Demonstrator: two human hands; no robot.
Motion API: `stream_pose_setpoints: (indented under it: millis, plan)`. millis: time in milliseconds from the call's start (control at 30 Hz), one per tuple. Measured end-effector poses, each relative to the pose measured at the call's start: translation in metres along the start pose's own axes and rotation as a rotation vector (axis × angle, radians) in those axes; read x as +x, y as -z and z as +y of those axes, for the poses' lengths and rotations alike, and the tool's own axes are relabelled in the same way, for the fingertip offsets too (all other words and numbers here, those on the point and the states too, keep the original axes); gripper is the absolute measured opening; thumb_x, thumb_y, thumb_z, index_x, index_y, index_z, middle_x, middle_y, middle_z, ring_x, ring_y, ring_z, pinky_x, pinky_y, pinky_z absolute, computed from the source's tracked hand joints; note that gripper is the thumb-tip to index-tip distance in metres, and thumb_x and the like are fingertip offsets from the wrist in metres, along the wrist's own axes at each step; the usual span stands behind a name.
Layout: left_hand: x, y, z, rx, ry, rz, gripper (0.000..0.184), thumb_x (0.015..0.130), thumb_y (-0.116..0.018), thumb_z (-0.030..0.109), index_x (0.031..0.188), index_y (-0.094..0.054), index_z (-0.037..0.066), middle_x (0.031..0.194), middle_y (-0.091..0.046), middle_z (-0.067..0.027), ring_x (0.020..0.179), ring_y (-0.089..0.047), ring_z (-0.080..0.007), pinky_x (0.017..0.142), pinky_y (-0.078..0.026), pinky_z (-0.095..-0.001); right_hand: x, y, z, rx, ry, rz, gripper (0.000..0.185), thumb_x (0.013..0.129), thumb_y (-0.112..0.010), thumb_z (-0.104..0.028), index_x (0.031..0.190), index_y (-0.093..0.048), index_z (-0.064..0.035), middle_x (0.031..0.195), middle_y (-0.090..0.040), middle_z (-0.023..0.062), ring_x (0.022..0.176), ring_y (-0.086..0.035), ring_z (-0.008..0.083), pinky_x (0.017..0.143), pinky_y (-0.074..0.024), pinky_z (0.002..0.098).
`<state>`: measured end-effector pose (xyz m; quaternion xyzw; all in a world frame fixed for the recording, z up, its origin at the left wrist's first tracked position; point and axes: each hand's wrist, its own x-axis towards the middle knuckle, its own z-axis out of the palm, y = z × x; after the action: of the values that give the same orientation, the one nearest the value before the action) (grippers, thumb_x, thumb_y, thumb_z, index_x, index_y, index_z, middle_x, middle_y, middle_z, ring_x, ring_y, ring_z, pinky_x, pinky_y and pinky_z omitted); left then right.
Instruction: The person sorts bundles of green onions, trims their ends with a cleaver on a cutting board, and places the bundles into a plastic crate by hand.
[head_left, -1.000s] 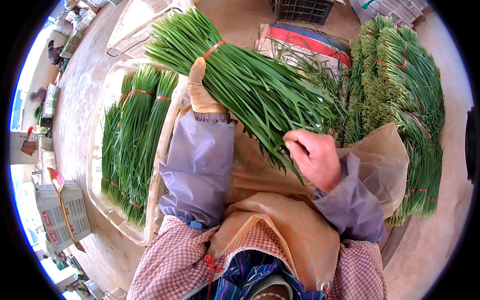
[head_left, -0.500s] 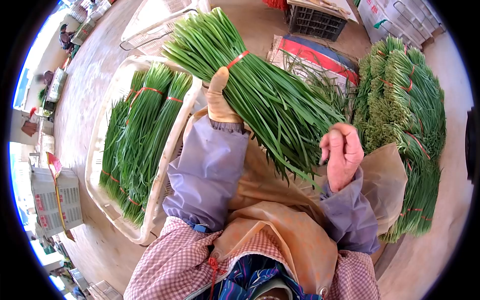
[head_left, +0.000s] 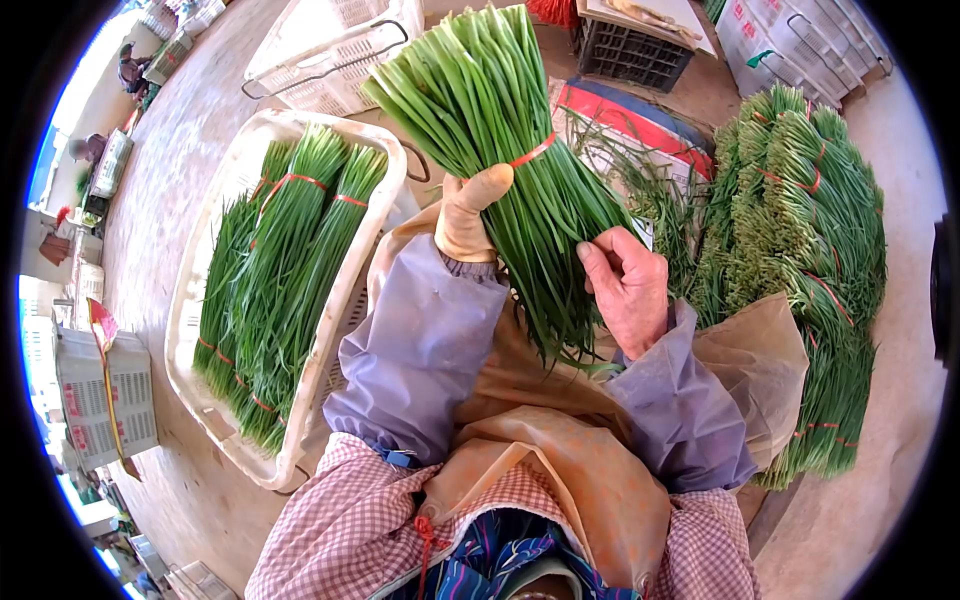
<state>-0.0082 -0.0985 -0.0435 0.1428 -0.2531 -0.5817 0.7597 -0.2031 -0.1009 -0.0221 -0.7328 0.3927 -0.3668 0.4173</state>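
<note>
My left hand point(head_left: 474, 212), in a tan glove, is closed around a large bundle of garlic chives point(head_left: 545, 215). The bundle is bound with a red band point(head_left: 533, 150); its pale cut ends point up and its green leaves hang down to the right. My bare right hand point(head_left: 632, 290) is at the right edge of the leaves, thumb and fingers curled together in a pinch. Whatever lies between those fingertips is too small to make out. To the left, more banded chive bundles point(head_left: 285, 270) lie in a white plastic basket point(head_left: 180, 345).
At right stands a high pile of banded chives point(head_left: 825, 260). Loose leaves point(head_left: 655, 205) lie on a red, white and blue sack point(head_left: 635, 115) in front. Beyond are a white crate point(head_left: 335, 60), a black crate point(head_left: 632, 50) and stacked pale crates point(head_left: 790, 40). People sit far left.
The bundle has swung more upright, and its cut ends have shifted right. My left hand moved right with it. My right hand moved left and up against the leaf edge.
</note>
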Motion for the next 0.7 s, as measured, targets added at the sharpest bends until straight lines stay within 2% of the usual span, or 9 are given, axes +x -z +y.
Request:
stream_pose_setpoints:
  millis: [67,167,200,300,333,433,533,633,700]
  plan:
    - [-0.001,-0.007,0.0,-0.002,-0.026,0.024,0.053,0.079,-0.076,0.017,0.126,-0.055,0.001,0.107,-0.066,-0.0115,0.087,-0.068,-0.0249,0.075,-0.059,-0.0391,-0.002,0.006,0.001,0.015,-0.018,-0.113,0.012,0.09,-0.064,-0.002,0.08,-0.058,0.0009,0.055,-0.052,0.0027,0.05,-0.043,0.0062,0.046,-0.0365,0.0259]
    - [-0.002,-0.016,0.0,0.018,-0.069,0.006,0.055,0.078,-0.077,0.018,0.126,-0.054,0.0,0.107,-0.066,-0.0115,0.089,-0.068,-0.0245,0.077,-0.058,-0.0385,-0.005,0.008,0.006,0.315,-0.195,-0.205,0.014,0.091,-0.062,-0.003,0.078,-0.059,-0.0007,0.056,-0.054,0.0002,0.05,-0.045,0.0042,0.045,-0.0352,0.0228]
    - [-0.002,-0.016,0.0,0.033,-0.063,-0.003,0.056,0.078,-0.077,0.018,0.126,-0.054,0.0,0.108,-0.066,-0.0114,0.09,-0.068,-0.0244,0.078,-0.058,-0.0383,-0.002,0.018,-0.005,0.454,-0.334,-0.299,0.016,0.092,-0.062,-0.005,0.077,-0.061,-0.003,0.058,-0.057,0.0,0.048,-0.047,0.0034,0.043,-0.0346,0.0211]
    - [-0.002,-0.018,0.001,0.072,-0.061,-0.02,0.058,0.077,-0.078,0.018,0.126,-0.054,0.0,0.109,-0.066,-0.0118,0.091,-0.067,-0.0243,0.079,-0.058,-0.0383,-0.006,0.041,0.001,0.829,-0.429,-0.507,0.016,0.093,-0.061,-0.006,0.077,-0.061,-0.0038,0.059,-0.059,0.0016,0.044,-0.045,0.0038,0.04,-0.0328,0.0207]
    - [-0.003,-0.018,0.0,0.08,-0.069,-0.019,0.058,0.077,-0.078,0.018,0.126,-0.054,-0.001,0.11,-0.065,-0.0123,0.091,-0.068,-0.0244,0.079,-0.058,-0.0386,-0.009,0.042,0.001,0.723,-0.409,-0.496,0.017,0.094,-0.062,-0.009,0.077,-0.061,-0.0036,0.06,-0.06,0.0024,0.042,-0.044,0.0039,0.038,-0.0314,0.0208]
    - [-0.003,-0.02,0.0,0.056,-0.02,-0.055,0.059,0.077,-0.077,0.015,0.128,-0.053,-0.002,0.112,-0.065,-0.0144,0.092,-0.068,-0.0248,0.08,-0.059,-0.0396,-0.02,0.03,-0.003,0.439,-0.452,-0.225,0.018,0.094,-0.062,-0.011,0.078,-0.061,-0.0025,0.06,-0.06,0.0026,0.043,-0.044,0.0038,0.039,-0.0316,0.0209]
    - [-0.007,-0.026,0.0,0.012,0.071,0.009,0.06,0.076,-0.074,0.008,0.13,-0.051,-0.004,0.115,-0.065,-0.0169,0.097,-0.068,-0.0267,0.083,-0.059,-0.0417,-0.024,0.025,-0.007,0.234,-0.385,-0.164,0.015,0.095,-0.061,-0.011,0.085,-0.062,-0.0007,0.062,-0.06,0.0034,0.044,-0.045,0.0047,0.04,-0.033,0.0219]
    - [-0.008,-0.035,0.007,0.159,0.065,0.022,0.064,0.074,-0.074,0.003,0.133,-0.049,-0.004,0.117,-0.065,-0.0156,0.103,-0.066,-0.0264,0.093,-0.054,-0.0409,-0.019,0.016,-0.007,0.239,-0.373,-0.12,0.012,0.094,-0.059,-0.009,0.087,-0.061,0.0012,0.063,-0.059,0.0044,0.044,-0.046,0.0056,0.041,-0.0339,0.0224]
    - [-0.004,-0.03,-0.002,0.193,-0.013,-0.003,0.067,0.069,-0.075,0.005,0.132,-0.052,-0.004,0.12,-0.065,-0.0158,0.108,-0.064,-0.0257,0.097,-0.051,-0.0393,-0.021,0.021,-0.002,0.259,-0.194,-0.148,0.012,0.094,-0.056,-0.006,0.086,-0.059,0.0019,0.061,-0.058,0.0046,0.043,-0.044,0.0058,0.039,-0.0332,0.023]
